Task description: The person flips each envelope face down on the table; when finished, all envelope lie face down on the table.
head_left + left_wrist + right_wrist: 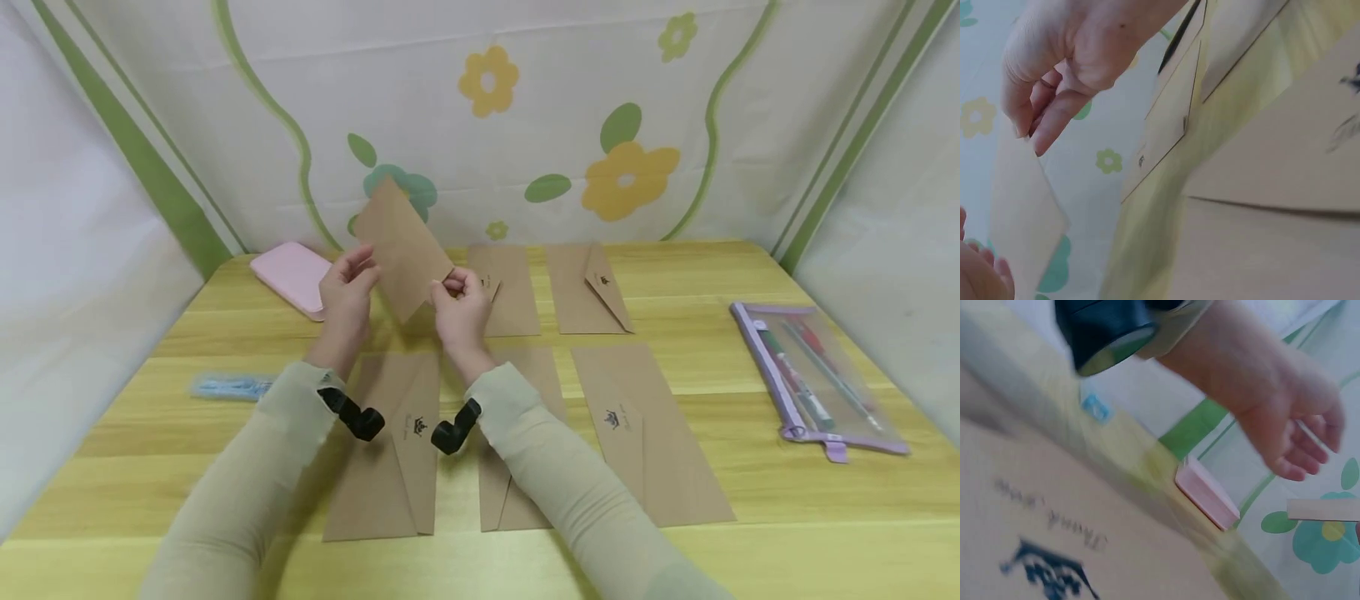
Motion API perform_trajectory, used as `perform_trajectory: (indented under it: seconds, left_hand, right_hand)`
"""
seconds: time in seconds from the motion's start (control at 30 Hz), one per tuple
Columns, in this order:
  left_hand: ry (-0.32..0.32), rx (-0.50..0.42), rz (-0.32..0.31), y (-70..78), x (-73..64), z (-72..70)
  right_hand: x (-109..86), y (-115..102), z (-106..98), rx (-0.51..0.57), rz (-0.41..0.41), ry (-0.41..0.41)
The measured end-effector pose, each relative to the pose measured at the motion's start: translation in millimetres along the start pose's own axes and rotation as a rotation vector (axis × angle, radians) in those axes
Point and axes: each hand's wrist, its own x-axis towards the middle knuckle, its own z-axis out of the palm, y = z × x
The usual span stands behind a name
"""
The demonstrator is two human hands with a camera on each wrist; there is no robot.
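A brown kraft-paper envelope (403,246) is held up tilted above the far side of the table. My right hand (462,312) pinches its lower right corner between thumb and fingers; the left wrist view also shows that right hand (1072,69) gripping the paper. Close by the envelope's left edge is my left hand (348,292), fingers loosely bent. In the right wrist view the left hand (1291,425) stands apart from the envelope (1322,509) and holds nothing. Only its fingertips (1002,275) show at the left wrist view's lower left.
More envelopes lie in two rows, including one at back right (588,292) and one at front right (682,450), with crown prints. A pink case (292,275) lies back left, a blue clear packet (228,387) left, and a purple-edged pen pouch (817,375) right.
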Motion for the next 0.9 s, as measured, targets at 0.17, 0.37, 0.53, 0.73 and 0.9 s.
perform_trajectory:
  seconds: [0.17, 0.37, 0.53, 0.73, 0.9]
  left_hand:
    - [0.071, -0.032, -0.034, -9.9, -7.7, -4.7]
    - [0.055, -0.095, -0.099, -20.5, -14.5, -3.8]
    - [0.048, -0.143, -0.114, -28.9, -15.9, -4.1]
    - [0.049, -0.156, -0.137, -38.4, -17.1, -2.5]
    - [0.052, -0.101, -0.153, -38.7, -17.0, -2.3]
  right_hand:
    - [0.7, -0.1, 2.2, 0.249, 0.199, 0.056]
    - [-0.1, 2.5, 2.7, 0.437, 0.402, 0.121]
    - [-3.0, 6.2, 3.6, 0.507, 0.481, 0.174]
    - [-5.4, 11.3, 7.8, 0.531, 0.499, 0.174]
    - [-2.8, 12.5, 3.9, 0.494, 0.54, 0.114]
